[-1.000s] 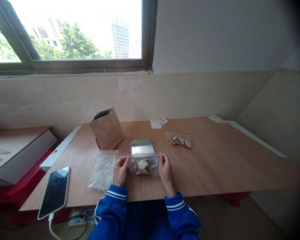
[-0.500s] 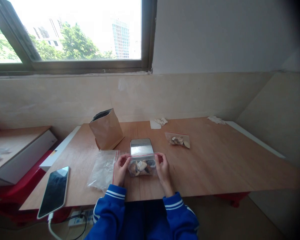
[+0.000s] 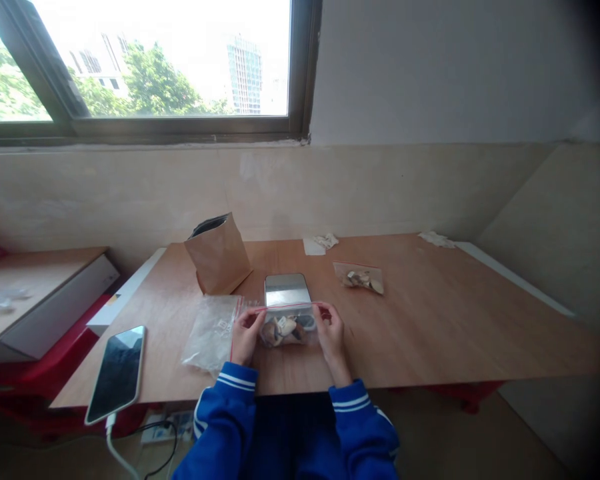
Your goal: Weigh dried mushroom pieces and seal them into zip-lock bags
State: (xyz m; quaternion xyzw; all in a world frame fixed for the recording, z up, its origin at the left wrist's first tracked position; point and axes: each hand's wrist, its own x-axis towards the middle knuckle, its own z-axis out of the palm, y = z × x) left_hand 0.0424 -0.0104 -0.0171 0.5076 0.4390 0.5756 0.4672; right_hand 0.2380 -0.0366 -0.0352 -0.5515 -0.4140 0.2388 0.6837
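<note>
A small clear zip bag (image 3: 287,325) with a red seal strip, holding pale and dark dried pieces, is held upright over the wooden table (image 3: 430,320). My left hand (image 3: 245,335) pinches its left top corner. My right hand (image 3: 330,331) pinches its right top corner. Just behind the bag lies a small silver scale (image 3: 287,289). A pile of empty clear zip bags (image 3: 211,331) lies left of my left hand.
A brown paper pouch (image 3: 219,255) stands open behind the scale. A second filled zip bag (image 3: 363,278) lies to the right. A phone (image 3: 117,372) on a cable rests at the table's left front edge. Crumpled tissues (image 3: 325,241) lie near the wall.
Both hands stay on the filled bag's top corners; the bag sits slightly lower and narrower between them. The camera view has shifted a little to the left.
</note>
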